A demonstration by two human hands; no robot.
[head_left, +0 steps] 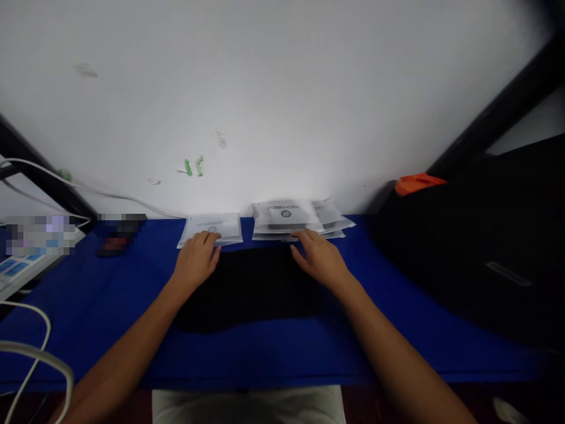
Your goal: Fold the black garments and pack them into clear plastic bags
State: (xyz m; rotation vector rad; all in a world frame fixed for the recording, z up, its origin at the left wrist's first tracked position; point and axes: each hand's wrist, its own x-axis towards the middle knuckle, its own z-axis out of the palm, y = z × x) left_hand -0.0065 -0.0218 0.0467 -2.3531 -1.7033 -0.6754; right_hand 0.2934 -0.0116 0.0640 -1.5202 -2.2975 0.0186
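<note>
My left hand (197, 259) lies flat with its fingertips on the near edge of a single white plastic packet (216, 227) at the back of the blue table (110, 306). My right hand (318, 257) reaches to the near edge of a stack of several similar white packets (291, 217) with grey printing, which lean against the white wall. Both hands rest over the far edge of a black cloth (251, 288) spread on the table between my forearms. Neither hand grips anything.
A large black bag (477, 247) with an orange tag (417, 182) fills the right side. White cables (26, 347) and a white power strip (17, 271) lie at the left edge. A small dark object (115, 242) sits at the back left.
</note>
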